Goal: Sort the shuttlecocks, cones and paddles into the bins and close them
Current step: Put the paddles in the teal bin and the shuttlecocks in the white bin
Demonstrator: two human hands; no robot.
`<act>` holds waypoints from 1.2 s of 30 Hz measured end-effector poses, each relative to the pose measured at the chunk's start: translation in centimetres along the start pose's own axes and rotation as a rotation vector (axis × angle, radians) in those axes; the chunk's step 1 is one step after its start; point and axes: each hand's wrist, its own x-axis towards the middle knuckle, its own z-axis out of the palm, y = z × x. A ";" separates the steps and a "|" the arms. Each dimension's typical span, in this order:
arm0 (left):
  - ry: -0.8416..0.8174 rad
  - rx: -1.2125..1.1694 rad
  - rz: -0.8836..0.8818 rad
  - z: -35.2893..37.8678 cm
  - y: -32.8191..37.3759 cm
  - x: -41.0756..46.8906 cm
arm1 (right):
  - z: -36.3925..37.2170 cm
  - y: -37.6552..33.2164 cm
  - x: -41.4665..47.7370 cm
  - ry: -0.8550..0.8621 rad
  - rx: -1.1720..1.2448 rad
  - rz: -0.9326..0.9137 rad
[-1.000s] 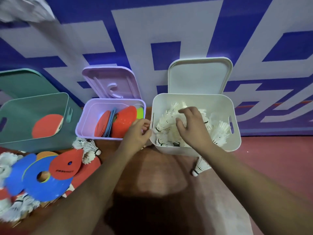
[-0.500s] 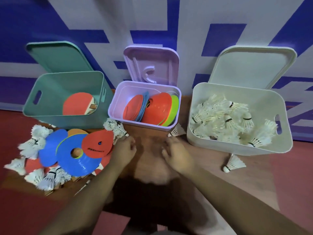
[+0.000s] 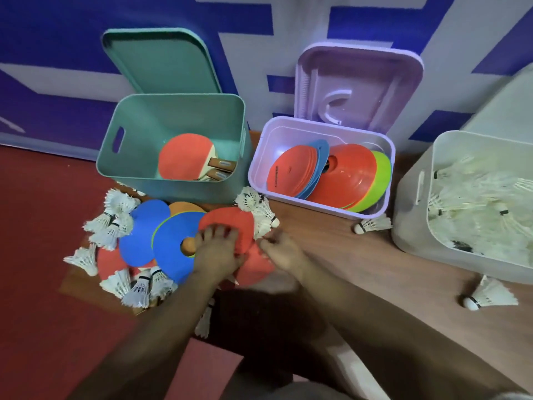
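Observation:
A pile of flat cones lies on the floor in front of the teal bin [image 3: 173, 95]. My left hand [image 3: 216, 252] lies spread on the top red cone [image 3: 230, 220], thumb at its near edge. My right hand [image 3: 284, 252] is beside it, fingers curled at that cone's right edge, next to two shuttlecocks [image 3: 259, 210]; whether it grips anything is unclear. Blue cones [image 3: 170, 243] lie under the red one. The teal bin holds red paddles [image 3: 184, 157]. The lilac bin [image 3: 326, 122] holds stacked cones [image 3: 349, 174]. The white bin [image 3: 412, 197] holds several shuttlecocks [image 3: 476, 203].
All three lids lean open against the blue-and-white wall: teal lid [image 3: 158, 59], lilac lid [image 3: 360, 82], white lid [image 3: 504, 105]. Loose shuttlecocks lie left of the pile [image 3: 109, 223], in front of it [image 3: 135, 287], by the lilac bin [image 3: 372, 225] and before the white bin [image 3: 490, 295].
Both hands left the white bin and swung left to the cone pile. My left hand now rests on the red cone; my view turned left with them.

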 end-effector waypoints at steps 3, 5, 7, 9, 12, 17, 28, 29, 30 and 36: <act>0.186 -0.144 0.185 -0.9 -0.2 -0.4 | 1.8 -1.1 0.9 -0.063 0.368 0.153; 0.291 -0.209 0.285 -1.5 -0.1 -0.7 | 1.7 -1.5 1.2 -0.085 0.517 0.191; 0.330 -0.229 0.413 -1.4 -0.1 -0.7 | 1.0 -1.4 1.4 -0.103 0.609 0.207; 0.321 -0.281 0.514 -1.3 0.1 -0.7 | -0.2 -1.2 1.3 -0.092 0.624 0.233; 0.261 -0.622 0.384 -1.1 0.0 -0.9 | -2.5 -0.2 0.7 -0.011 0.521 0.259; 0.445 -0.464 -0.025 -0.6 -3.6 0.0 | -6.2 2.1 -0.4 0.099 0.373 0.204; -0.027 -0.463 -0.315 0.1 -8.7 -0.8 | -4.7 2.9 -1.9 -0.016 0.456 0.212; -0.054 -0.478 -0.290 0.1 -9.0 -1.0 | -4.7 3.1 -2.0 -0.016 0.450 0.202; -0.061 -0.496 -0.280 0.2 -9.4 -1.2 | -4.7 3.1 -2.2 -0.017 0.442 0.198; 0.006 -0.435 -0.345 0.8 -9.3 -2.1 | -5.4 3.4 -3.8 -0.027 0.457 0.168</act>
